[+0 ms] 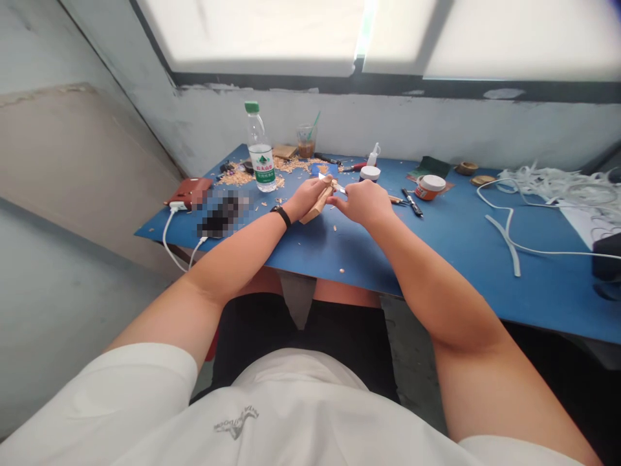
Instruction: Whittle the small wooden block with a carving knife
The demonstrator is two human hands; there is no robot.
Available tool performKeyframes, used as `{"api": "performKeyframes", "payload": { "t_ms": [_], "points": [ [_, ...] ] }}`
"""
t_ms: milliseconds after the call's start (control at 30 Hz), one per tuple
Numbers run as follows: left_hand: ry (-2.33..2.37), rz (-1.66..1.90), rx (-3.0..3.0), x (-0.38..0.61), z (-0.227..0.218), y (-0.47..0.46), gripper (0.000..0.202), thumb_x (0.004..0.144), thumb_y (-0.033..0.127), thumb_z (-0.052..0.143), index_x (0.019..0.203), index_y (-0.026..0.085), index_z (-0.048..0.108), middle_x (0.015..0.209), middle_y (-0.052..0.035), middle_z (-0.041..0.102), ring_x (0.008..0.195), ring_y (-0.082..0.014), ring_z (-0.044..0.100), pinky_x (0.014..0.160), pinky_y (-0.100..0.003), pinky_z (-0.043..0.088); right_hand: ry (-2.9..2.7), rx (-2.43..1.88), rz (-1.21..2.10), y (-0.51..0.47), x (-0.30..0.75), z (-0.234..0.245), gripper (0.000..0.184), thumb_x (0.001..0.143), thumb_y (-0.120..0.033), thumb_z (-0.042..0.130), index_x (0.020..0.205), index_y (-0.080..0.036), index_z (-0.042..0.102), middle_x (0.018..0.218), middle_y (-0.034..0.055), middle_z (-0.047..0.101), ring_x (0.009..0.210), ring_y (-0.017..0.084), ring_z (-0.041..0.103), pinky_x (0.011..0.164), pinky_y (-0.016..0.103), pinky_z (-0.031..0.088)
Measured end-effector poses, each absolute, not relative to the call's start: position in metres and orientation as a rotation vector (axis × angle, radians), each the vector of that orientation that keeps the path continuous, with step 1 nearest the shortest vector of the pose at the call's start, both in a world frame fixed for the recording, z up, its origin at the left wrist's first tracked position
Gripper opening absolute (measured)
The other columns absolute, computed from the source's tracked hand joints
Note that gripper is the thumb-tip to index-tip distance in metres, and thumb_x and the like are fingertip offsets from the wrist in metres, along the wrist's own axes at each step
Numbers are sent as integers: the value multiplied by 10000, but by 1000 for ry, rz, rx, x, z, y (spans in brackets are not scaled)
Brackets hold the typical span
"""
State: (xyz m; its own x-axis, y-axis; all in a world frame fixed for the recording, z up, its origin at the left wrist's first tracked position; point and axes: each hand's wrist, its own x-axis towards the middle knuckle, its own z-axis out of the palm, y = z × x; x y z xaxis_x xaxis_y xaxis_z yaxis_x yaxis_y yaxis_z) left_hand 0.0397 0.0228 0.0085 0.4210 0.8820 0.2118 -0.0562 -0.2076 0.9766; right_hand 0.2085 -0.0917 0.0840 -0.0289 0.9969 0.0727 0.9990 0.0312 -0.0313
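Note:
My left hand [309, 197] is closed around a pale wooden block [316, 211] and holds it just above the blue table. Its lower end sticks out below my palm. My right hand [365, 202] is closed on a carving knife, mostly hidden in the fist; a bit of its metal blade [340, 189] shows toward the wood. The right thumb reaches out to the block's side. A white patch, perhaps tape or a wrap, shows at my left thumb. Wood shavings [291, 169] lie on the table beyond my hands.
A water bottle [262, 158] stands left of my hands, near a brown pouch [190, 192] and a blurred dark device [222, 217] with cables. Behind are a drink cup [306, 144] and a small glue bottle [373, 155]. Rightward are jars [431, 188], a marker [412, 202] and white strips [538, 188].

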Motion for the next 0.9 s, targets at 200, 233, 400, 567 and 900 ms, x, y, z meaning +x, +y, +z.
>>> {"api": "performKeyframes", "payload": {
  "t_ms": [200,233,400,567,900],
  "points": [
    [842,1102,1410,42,18,20,651,1126,740,921,785,244,672,682,3,645,702,-181,678,740,-342,566,-2063,-2194,-46,-85,210,79,1038,1223,-1016,460,1381,-129,977,1334,332,925,1272,482,882,998,482,656],
    [850,1129,1397,41,17,22,655,1140,741,901,780,247,666,674,5,637,710,-184,688,739,-338,571,-2051,-2205,-43,-86,209,81,1061,1229,-1014,430,1388,-117,975,1349,344,922,1286,491,884,1010,497,665],
    [813,1120,1337,39,14,26,715,1146,867,816,819,243,696,723,-22,706,769,-198,768,787,-332,633,-2138,-2184,-16,-95,200,90,1000,1263,-953,407,1448,-135,953,1412,325,922,1322,480,886,1045,509,671],
    [756,1030,1319,38,14,19,744,1112,934,817,910,220,757,796,-45,752,810,-220,792,833,-364,648,-2197,-2081,42,-95,203,86,799,1310,-807,512,1560,-132,859,1398,291,920,1337,460,869,1040,481,638],
    [652,976,1416,31,6,23,680,1133,883,831,974,225,775,830,-43,741,881,-247,783,895,-401,633,-2125,-1882,106,-75,215,64,498,1323,-618,634,1395,-173,845,1262,210,939,1161,364,859,943,400,554]
  ]
}}
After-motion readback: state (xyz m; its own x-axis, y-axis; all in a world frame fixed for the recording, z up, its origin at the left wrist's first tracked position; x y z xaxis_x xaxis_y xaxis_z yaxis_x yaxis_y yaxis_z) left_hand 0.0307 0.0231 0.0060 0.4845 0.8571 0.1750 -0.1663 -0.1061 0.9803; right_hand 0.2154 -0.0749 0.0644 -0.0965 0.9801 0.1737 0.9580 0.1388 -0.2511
